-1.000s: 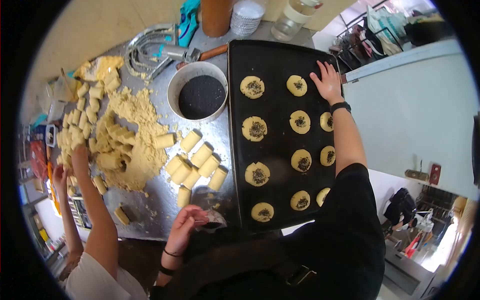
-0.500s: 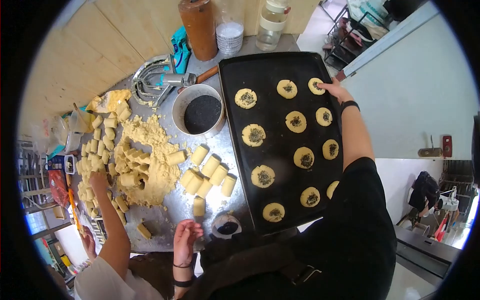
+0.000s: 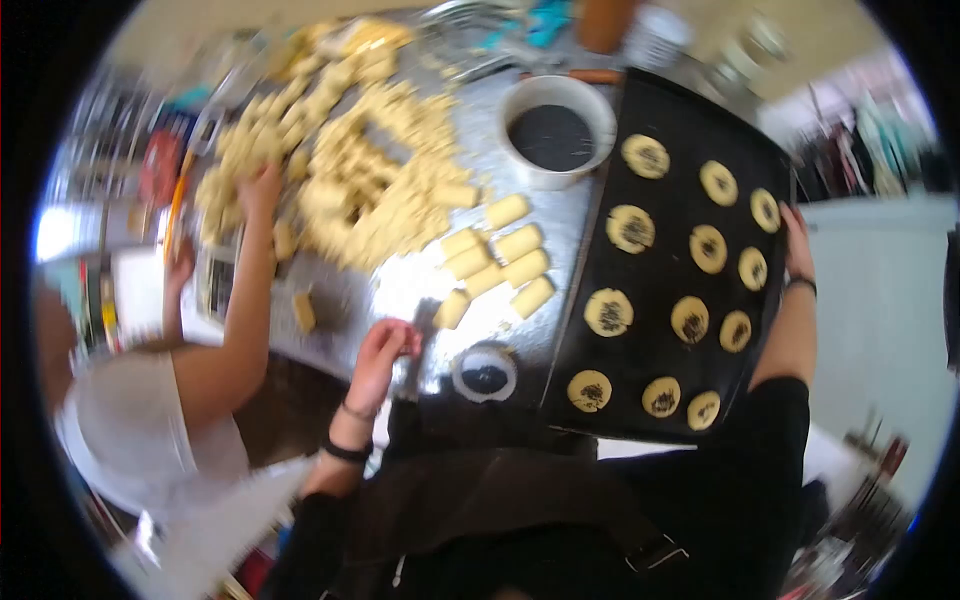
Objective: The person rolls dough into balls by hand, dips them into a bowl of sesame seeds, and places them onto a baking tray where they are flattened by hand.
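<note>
On the right lies a black baking tray (image 3: 660, 290) with rows of flat round dough cookies (image 3: 630, 230), their centres sprinkled with dark seeds. My right hand (image 3: 797, 245) grips the tray's right rim, fingers partly hidden. Over the near edge of the metal table, my left hand (image 3: 385, 350) hovers with fingers loosely bent and slightly blurred; nothing shows in it. Just right of it stands a small white bowl (image 3: 485, 375) with dark contents. Several cut dough cylinders (image 3: 525, 266) lie beyond that hand.
A round metal tin (image 3: 555, 165) of black seeds stands beside the tray. Crumbly dough (image 3: 385, 190) covers the table's left middle. At left, a co-worker's arm (image 3: 250, 270) reaches into a dough pile (image 3: 250, 145). A mixer beater (image 3: 465, 40) and jar (image 3: 745, 60) sit at the back.
The camera view has turned and shifted. My right hand has gone from a cookie in the tray's far right corner to the right rim. My left hand still hovers near the small bowl.
</note>
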`<state>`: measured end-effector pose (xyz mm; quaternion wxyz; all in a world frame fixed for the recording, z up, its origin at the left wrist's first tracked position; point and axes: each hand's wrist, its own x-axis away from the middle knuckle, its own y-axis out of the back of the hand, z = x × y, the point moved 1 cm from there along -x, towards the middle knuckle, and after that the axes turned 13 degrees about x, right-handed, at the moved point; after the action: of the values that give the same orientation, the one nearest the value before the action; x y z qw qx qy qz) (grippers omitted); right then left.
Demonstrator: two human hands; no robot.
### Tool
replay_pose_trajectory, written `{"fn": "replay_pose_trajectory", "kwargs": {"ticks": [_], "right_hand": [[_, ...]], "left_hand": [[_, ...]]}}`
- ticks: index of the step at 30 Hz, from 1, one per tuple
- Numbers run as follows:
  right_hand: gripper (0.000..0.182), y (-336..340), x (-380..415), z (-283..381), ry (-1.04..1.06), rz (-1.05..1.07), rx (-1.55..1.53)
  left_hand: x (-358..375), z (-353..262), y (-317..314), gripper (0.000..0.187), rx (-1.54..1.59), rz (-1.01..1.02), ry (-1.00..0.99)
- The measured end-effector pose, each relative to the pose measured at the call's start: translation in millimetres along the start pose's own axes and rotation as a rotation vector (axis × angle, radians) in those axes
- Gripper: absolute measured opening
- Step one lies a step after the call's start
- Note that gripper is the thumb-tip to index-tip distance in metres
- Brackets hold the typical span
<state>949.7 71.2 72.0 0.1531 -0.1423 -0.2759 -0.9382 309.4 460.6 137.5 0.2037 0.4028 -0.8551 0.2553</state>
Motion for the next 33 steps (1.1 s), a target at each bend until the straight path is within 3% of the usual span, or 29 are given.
{"fn": "replay_pose_trajectory", "kwargs": {"ticks": [2, 3, 4, 5, 8, 13, 17, 18, 20, 21, 22, 23, 24, 25, 26, 27, 29, 30, 33], "right_hand": [[0.073, 9, 1, -14, -0.021, -0.074, -0.213], [0.068, 24, -20, -35, 0.053, -0.191, -0.207], [0.065, 23, -13, -32, 0.042, -0.275, -0.179], [0.063, 19, -7, -24, 0.03, -0.374, -0.159], [0.062, 4, 9, -6, 0.14, -0.452, -0.144], [0.05, -36, 87, 55, 0.363, -0.289, -0.374], [0.048, -58, 177, 99, 0.501, -0.25, -0.426], [0.048, -63, 200, 104, 0.618, -0.199, -0.4], [0.047, -78, 243, 112, 0.685, -0.147, -0.343], [0.047, -93, 284, 133, 0.601, -0.142, -0.255], [0.052, -105, 322, 152, 0.665, -0.057, -0.091], [0.056, -122, 340, 149, 0.567, 0.104, -0.243], [0.056, -137, 361, 151, 0.78, 0.009, 0.271], [0.055, -162, 385, 155, 0.766, 0.177, 0.051], [0.056, -182, 404, 160, 0.875, 0.234, 0.139], [0.055, -211, 422, 158, 0.948, 0.25, 0.104], [0.057, -259, 457, 160, 0.988, 0.31, 0.042], [0.055, -269, 471, 166, 0.995, 0.271, 0.107], [0.049, -291, 506, 177, 1.021, 0.168, 0.284]], "left_hand": [[-12, 15, 16, 0.012, -0.203, 0.086, -0.194], [-14, 12, 13, 0.019, -0.492, 0.092, -0.341], [-13, 5, 8, 0.03, -0.64, 0.097, -0.359], [-20, 2, 4, 0.04, -0.812, 0.179, -0.588], [-44, 2, -6, 0.047, -0.956, 0.386, -0.787], [-81, 35, -20, 0.052, -1.036, 0.576, -0.957], [-96, 58, -19, 0.041, -1.088, 0.497, -1.035], [-95, 56, -20, 0.036, -1.059, 0.493, -1.042], [-85, 50, -24, 0.032, -0.942, 0.362, -0.972], [-72, 40, -30, 0.03, -0.803, 0.272, -0.898], [-60, 30, -33, 0.033, -0.694, 0.163, -0.823], [-67, 49, -23, 0.029, -0.37, 0.057, -0.693], [-55, 37, -19, 0.025, 0.02, 0.102, -0.232], [-36, 20, -29, 0.025, 0.263, 0.204, -0.205], [-23, 13, -37, 0.023, 0.478, 0.091, -0.049], [-7, 4, -44, 0.021, 0.562, 0.062, 0.028], [11, 8, -46, 0.028, 0.667, 0.205, 0.058], [29, -3, -56, 0.034, 0.644, 0.385, 0.097], [55, 6, -69, 0.034, 0.819, 0.264, 0.145]]}}
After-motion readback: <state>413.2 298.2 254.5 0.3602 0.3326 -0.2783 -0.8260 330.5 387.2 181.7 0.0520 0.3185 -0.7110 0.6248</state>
